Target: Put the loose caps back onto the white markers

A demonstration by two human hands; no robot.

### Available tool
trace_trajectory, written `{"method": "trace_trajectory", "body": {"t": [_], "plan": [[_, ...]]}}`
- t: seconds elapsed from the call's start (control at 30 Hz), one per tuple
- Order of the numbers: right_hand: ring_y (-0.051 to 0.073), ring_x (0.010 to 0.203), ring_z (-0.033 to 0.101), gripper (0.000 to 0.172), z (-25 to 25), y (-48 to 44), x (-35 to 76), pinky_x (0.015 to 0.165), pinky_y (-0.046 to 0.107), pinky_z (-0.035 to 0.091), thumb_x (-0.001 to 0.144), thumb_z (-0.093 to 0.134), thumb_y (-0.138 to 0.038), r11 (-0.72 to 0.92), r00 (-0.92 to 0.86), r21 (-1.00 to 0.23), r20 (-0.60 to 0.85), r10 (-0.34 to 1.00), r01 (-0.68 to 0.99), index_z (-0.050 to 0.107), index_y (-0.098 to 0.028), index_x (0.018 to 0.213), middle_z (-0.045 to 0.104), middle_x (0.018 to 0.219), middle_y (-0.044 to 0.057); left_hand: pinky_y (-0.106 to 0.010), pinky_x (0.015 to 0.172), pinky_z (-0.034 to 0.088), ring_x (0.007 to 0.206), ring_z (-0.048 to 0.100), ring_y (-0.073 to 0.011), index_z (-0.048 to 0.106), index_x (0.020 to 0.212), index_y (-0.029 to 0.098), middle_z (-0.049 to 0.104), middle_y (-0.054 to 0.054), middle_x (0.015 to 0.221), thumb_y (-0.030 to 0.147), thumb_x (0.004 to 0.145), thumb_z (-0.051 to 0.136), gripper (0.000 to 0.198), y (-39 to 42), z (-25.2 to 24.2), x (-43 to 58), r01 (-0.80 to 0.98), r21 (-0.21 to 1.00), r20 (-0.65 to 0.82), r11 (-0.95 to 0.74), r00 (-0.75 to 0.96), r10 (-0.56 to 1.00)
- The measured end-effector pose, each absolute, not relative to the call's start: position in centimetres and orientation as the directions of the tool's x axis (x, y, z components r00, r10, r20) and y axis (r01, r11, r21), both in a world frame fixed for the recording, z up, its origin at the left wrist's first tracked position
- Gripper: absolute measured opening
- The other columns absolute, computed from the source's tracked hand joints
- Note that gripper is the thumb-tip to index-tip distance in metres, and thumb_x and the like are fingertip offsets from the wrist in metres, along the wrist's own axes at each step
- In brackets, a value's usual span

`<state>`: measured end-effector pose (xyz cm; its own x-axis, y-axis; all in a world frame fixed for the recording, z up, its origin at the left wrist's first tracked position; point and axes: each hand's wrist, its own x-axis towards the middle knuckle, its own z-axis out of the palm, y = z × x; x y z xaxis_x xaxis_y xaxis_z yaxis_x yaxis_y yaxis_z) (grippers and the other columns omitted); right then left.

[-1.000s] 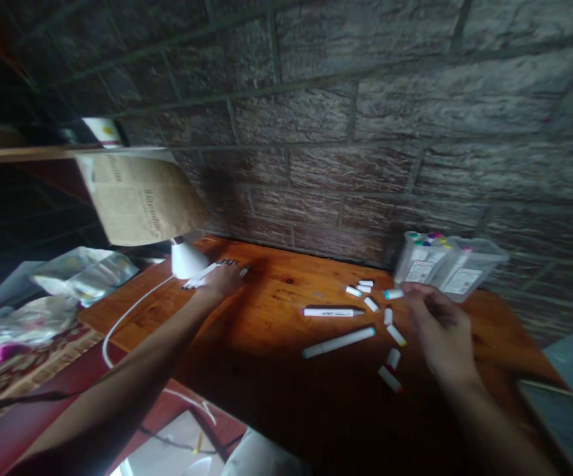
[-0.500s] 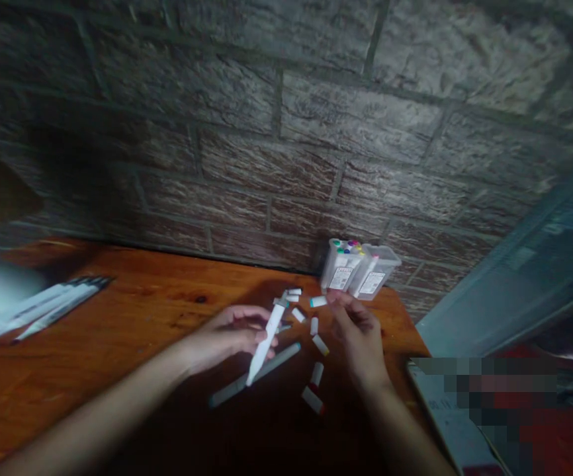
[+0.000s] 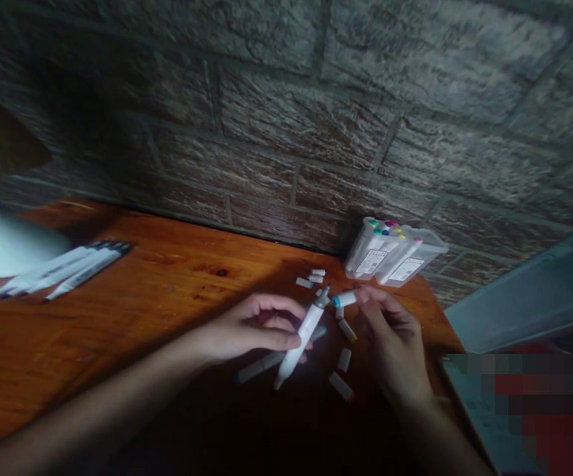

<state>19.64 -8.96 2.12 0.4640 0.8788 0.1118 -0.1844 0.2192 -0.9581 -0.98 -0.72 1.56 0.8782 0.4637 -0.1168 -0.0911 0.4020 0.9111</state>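
My left hand pinches an uncapped white marker between thumb and fingers. The marker is tilted, its grey tip end pointing up and away. Close to that tip, my right hand holds a white marker cap with a teal end, apart from the marker. Under my left hand another marker with a teal end lies on the wooden table, partly covered. Loose caps lie around: a yellow-ended cap, a red-ended cap and several more toward the wall, such as a white cap.
Two clear plastic marker cases stand by the wall at the table's right end, colored marker ends showing in them. Several dark-ended markers lie in a bunch at left, near a blurred pale object. A brick-pattern wall borders the wooden table.
The view has shifted, so the table's things appear farther right. The cap in my right hand has come round, its teal end now beside the marker's tip. Both hands keep their holds.
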Motion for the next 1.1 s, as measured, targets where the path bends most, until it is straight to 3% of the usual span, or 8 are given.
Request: {"method": "trace_trajectory", "body": {"t": [0.13, 0.23, 0.37, 0.63, 0.9, 1.1], "plan": [[0.004, 0.046, 0.033, 0.016, 2.2, -8.8, 19.8, 0.042, 0.016, 0.029, 0.082, 0.077, -0.036, 0.273, 0.423, -0.940, 0.167, 0.891, -0.204, 0.079, -0.026, 0.095, 0.050, 0.056, -0.007, -0.021, 0.068, 0.053, 0.072, 0.070, -0.0139, 0.072, 0.097, 0.012, 0.077, -0.006, 0.083, 0.024, 0.068, 0.088, 0.035, -0.8, 1.6, -0.8, -0.053, 0.936, -0.126, 0.349, 0.874, 0.470], [0.004, 0.046, 0.030, 0.017, 2.4, -8.7, 19.9, 0.041, 0.016, 0.027, 0.084, 0.074, -0.033, 0.263, 0.380, -0.937, 0.162, 0.911, -0.232, 0.078, -0.028, 0.100, 0.056, 0.062, -0.005, -0.019, 0.067, 0.051, 0.070, 0.068, -0.0115, 0.073, 0.092, 0.013, 0.074, -0.002, 0.080, 0.022, 0.065, 0.089, 0.033, -0.8, 1.5, -0.7, -0.044, 0.935, -0.135, 0.351, 0.872, 0.471], [0.005, 0.053, 0.043, 0.017, 2.8, -8.7, 20.1, 0.043, 0.015, 0.032, 0.082, 0.076, -0.032, 0.249, 0.367, -0.924, 0.133, 0.921, -0.290, 0.079, -0.029, 0.099, 0.067, 0.078, -0.001, -0.017, 0.066, 0.049, 0.068, 0.065, -0.0088, 0.073, 0.091, 0.013, 0.072, 0.001, 0.079, 0.016, 0.068, 0.086, 0.026, -0.9, 1.6, -0.6, -0.054, 0.931, -0.133, 0.361, 0.871, 0.473], [0.012, 0.076, 0.068, 0.022, 2.7, -8.7, 20.1, 0.048, 0.015, 0.044, 0.074, 0.082, -0.030, 0.171, 0.350, -0.897, 0.020, 0.937, -0.407, 0.080, -0.028, 0.095, 0.075, 0.084, 0.002, -0.018, 0.070, 0.053, 0.074, 0.069, -0.0107, 0.075, 0.097, 0.013, 0.075, -0.002, 0.084, 0.015, 0.071, 0.084, 0.027, -0.9, 1.7, -0.8, -0.069, 0.932, -0.110, 0.355, 0.881, 0.460], [0.010, 0.073, 0.071, 0.028, 2.1, -8.4, 20.1, 0.063, 0.016, 0.056, 0.062, 0.089, -0.022, 0.054, 0.285, -0.847, -0.117, 0.951, -0.528, 0.080, -0.024, 0.088, 0.078, 0.084, 0.000, -0.025, 0.073, 0.059, 0.081, 0.075, -0.0188, 0.072, 0.111, 0.014, 0.077, -0.009, 0.094, 0.023, 0.077, 0.081, 0.037, -0.6, 1.6, -1.0, -0.105, 0.926, -0.068, 0.363, 0.899, 0.433], [0.008, 0.071, 0.065, 0.023, 2.0, -8.2, 20.7, 0.063, 0.017, 0.053, 0.068, 0.088, -0.025, 0.069, 0.302, -0.913, -0.061, 0.951, -0.402, 0.079, -0.024, 0.089, 0.074, 0.081, -0.001, -0.032, 0.080, 0.059, 0.085, 0.076, -0.0215, 0.071, 0.114, 0.014, 0.077, -0.010, 0.097, 0.021, 0.082, 0.076, 0.033, -0.7, 1.9, -1.2, -0.116, 0.927, -0.062, 0.357, 0.891, 0.450]]}}
